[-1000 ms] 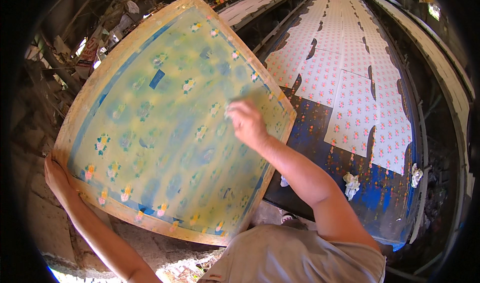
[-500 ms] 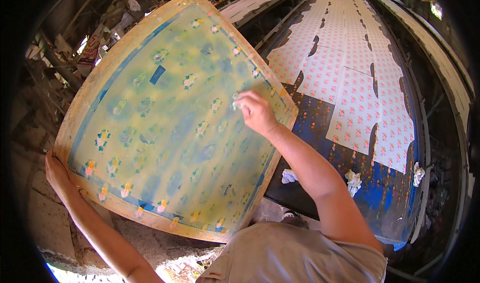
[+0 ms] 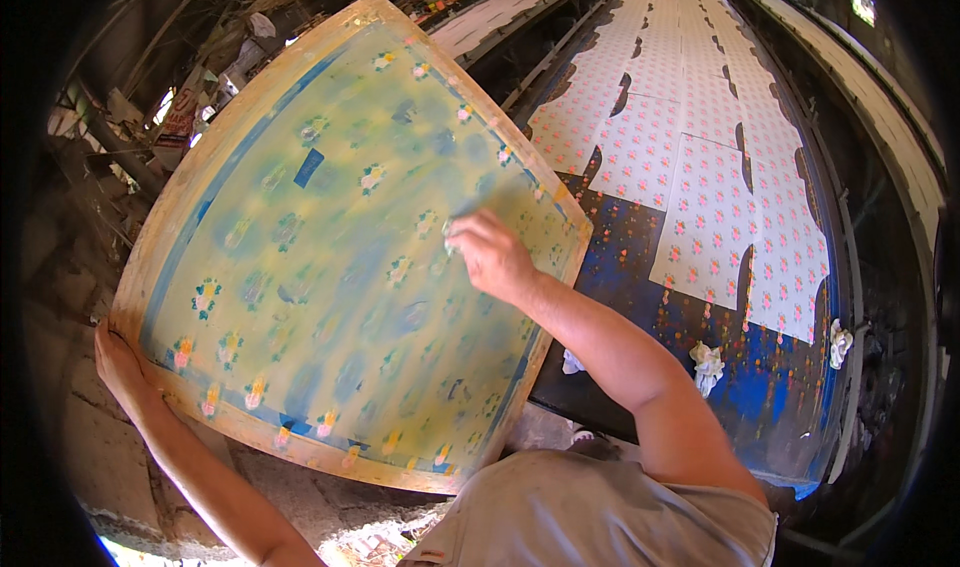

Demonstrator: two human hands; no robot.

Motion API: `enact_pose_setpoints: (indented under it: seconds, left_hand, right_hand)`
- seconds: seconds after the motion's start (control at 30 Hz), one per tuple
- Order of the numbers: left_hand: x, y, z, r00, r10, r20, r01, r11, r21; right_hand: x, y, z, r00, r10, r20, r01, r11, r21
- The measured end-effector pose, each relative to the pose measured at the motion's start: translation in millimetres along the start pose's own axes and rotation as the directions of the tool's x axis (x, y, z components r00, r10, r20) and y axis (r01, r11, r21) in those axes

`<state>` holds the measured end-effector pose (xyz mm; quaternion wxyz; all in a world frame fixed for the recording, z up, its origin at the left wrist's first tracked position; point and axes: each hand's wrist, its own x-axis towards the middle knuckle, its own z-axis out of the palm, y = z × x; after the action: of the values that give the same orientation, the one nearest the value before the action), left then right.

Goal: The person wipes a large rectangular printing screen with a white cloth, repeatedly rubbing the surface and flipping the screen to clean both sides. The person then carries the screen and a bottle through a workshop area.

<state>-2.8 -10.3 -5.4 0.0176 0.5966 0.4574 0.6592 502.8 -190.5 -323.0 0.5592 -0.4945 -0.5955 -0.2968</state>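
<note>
A large wood-framed printing screen [image 3: 330,297] stands tilted in front of me, its yellow-green mesh streaked with blue and dotted with flower motifs. Blue tape lines the inside of its wooden frame. Against the mesh, right of its middle, my right hand [image 3: 490,255] is closed on a small wad of pale rag [image 3: 449,237], mostly hidden by the fingers. My left hand [image 3: 122,359] grips the frame at its lower left corner, fingers partly hidden behind the wood.
To the right runs a long dark printing table [image 3: 620,367] with flower-printed white cut fabric pieces [image 3: 700,227] on it. Crumpled white wads [image 3: 707,367] lie near its close end, one [image 3: 839,345] at the right edge. Clutter [image 3: 190,117] fills the far left.
My right hand has moved left and down across the mesh with the rag. The screen has shifted slightly downward; my left hand still holds its corner.
</note>
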Motion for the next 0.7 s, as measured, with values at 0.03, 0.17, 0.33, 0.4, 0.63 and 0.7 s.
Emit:
enact_pose_setpoints:
  seconds: [0.03,0.17,0.33,0.4,0.63,0.7]
  left_hand:
    - [3.4,-4.4,-1.5,1.000,0.010,-0.010,-0.010,1.000,0.024]
    - [-26.9,29.6,15.2,0.993,-0.107,-0.042,0.105,0.993,-0.063]
    - [-19.7,27.9,3.3,0.995,-0.104,-0.006,0.103,0.987,-0.125]
    - [-28.0,32.4,12.7,0.986,-0.165,-0.005,0.162,0.973,-0.167]
    - [-7.5,-3.9,-3.6,1.000,-0.007,-0.002,0.007,0.998,0.059]
    - [6.9,-18.7,-2.4,0.999,0.042,0.024,-0.045,0.990,0.135]
  right_hand:
    - [-2.6,4.4,-1.0,0.999,-0.039,0.037,0.039,0.999,0.005]
    - [-1.2,31.8,-23.7,0.999,0.022,0.044,-0.018,0.995,-0.094]
    - [13.9,3.7,-0.3,0.992,0.088,-0.092,-0.086,0.996,0.025]
    - [3.9,9.5,-8.6,1.000,0.012,-0.015,-0.011,0.994,0.107]
    - [-98.4,13.4,-156.2,0.871,0.398,0.288,-0.340,0.911,-0.231]
    - [-147.4,8.1,-194.8,0.781,0.521,0.345,-0.385,0.836,-0.391]
